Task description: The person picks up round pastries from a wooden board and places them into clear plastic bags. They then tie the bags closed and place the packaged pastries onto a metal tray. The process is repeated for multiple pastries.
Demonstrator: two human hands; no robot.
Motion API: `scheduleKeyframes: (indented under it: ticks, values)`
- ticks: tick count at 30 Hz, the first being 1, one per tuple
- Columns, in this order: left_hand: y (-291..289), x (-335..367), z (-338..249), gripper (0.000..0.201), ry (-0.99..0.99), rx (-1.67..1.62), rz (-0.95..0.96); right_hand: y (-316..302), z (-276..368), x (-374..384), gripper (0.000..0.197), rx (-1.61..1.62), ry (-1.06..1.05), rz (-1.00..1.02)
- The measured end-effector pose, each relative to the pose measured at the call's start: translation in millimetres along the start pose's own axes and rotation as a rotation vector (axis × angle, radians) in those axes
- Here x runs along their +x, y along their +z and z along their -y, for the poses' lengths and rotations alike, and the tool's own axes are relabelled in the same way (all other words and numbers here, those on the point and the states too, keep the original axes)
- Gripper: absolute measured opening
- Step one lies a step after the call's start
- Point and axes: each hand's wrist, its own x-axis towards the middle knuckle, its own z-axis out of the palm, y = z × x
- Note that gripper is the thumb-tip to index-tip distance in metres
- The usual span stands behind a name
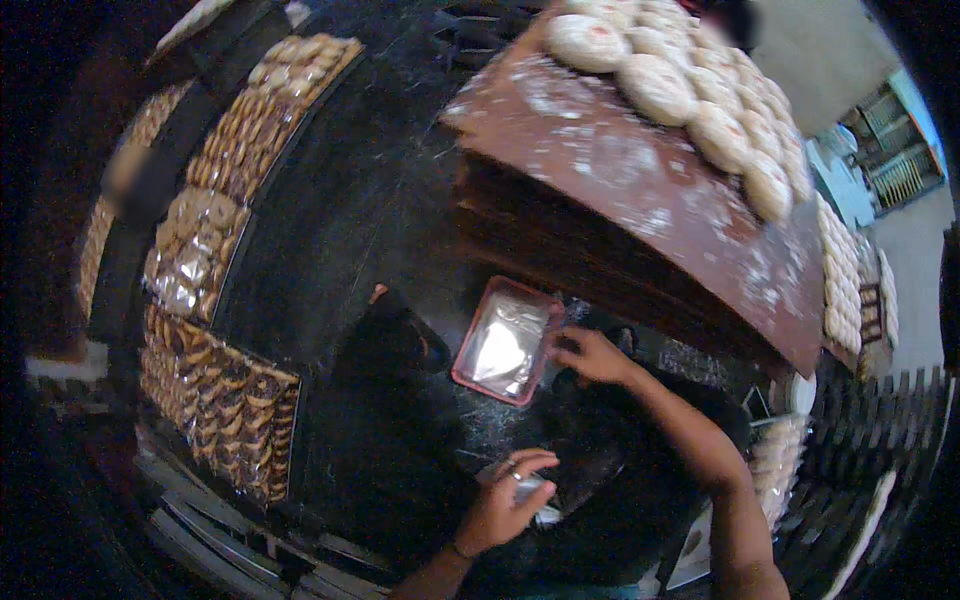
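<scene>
My right hand (592,356) reaches forward and touches the right edge of a red tray (462,366) that holds a clear plastic-wrapped packet. My left hand (507,503), with a ring and a thin wristband, is low in the picture and curled around a small pale object (536,490); what that object is I cannot tell. Both forearms come in from the lower edge. The tray lies on a dark counter (400,440), just below a stack of brown boards.
A floured brown board (640,190) on a stack carries several round pale dough pieces (655,85). At the left, trays of baked pastries (225,400) and biscuits (270,100) sit on a dark shelf. More dough rounds (835,270) line racks at the right.
</scene>
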Motion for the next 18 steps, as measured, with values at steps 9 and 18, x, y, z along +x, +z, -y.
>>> scheduleKeyframes:
  ticks: [9, 18]
  values:
    - [-29, 2, 77, 0.033, 0.346, -0.225, -0.395, 191, -190, 251, 0.048, -0.764, 0.040, -0.490]
    - [-59, 46, 76, 0.029, 0.981, 0.646, -0.786, 177, -151, 254, 0.028, -0.498, 0.137, -0.333]
